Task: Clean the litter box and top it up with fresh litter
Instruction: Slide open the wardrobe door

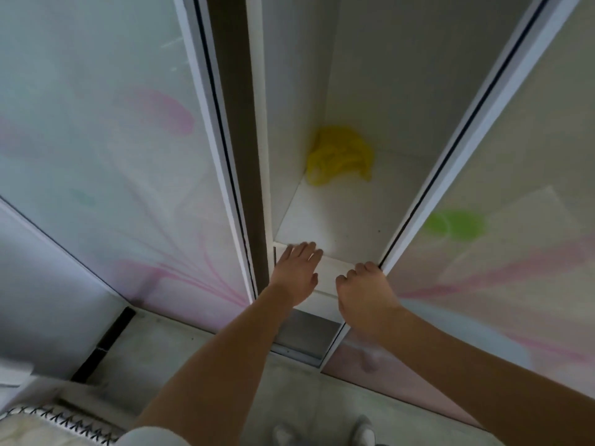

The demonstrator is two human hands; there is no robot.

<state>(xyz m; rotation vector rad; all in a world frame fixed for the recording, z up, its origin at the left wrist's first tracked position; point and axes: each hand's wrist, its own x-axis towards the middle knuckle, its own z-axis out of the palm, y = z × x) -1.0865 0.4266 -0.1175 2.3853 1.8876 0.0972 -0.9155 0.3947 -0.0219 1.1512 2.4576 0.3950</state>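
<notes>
White laminate cupboard shelf, centre of frame, seen through the gap between two sliding panels.

- Crumpled yellow plastic bag: back corner of that shelf, against the cupboard walls. It is the only thing I can see stored there.
- Litter box: not in view anywhere. Fresh litter: likewise not in view. I log the task as barely begun. By my reading this is a hunt for supplies, with scooping, cleaning and topping up all left to do.
- Left hand: centre of frame and reaching in over the shelf's front lip. The grip is released, fingers straight and spread, holding nothing. Motion blur keeps me from telling whether the fingertips touch the shelf.
- Right hand: just right of centre. The grip is clenched, with fingers curled round the white frame edge of the frosted-glass right sliding door, which carries a pink and green floral print.
- Frosted-glass left sliding door, printed with pink plumes: left half of frame, untouched.
- Pale grey floor: lower frame, beneath both forearms.
</notes>
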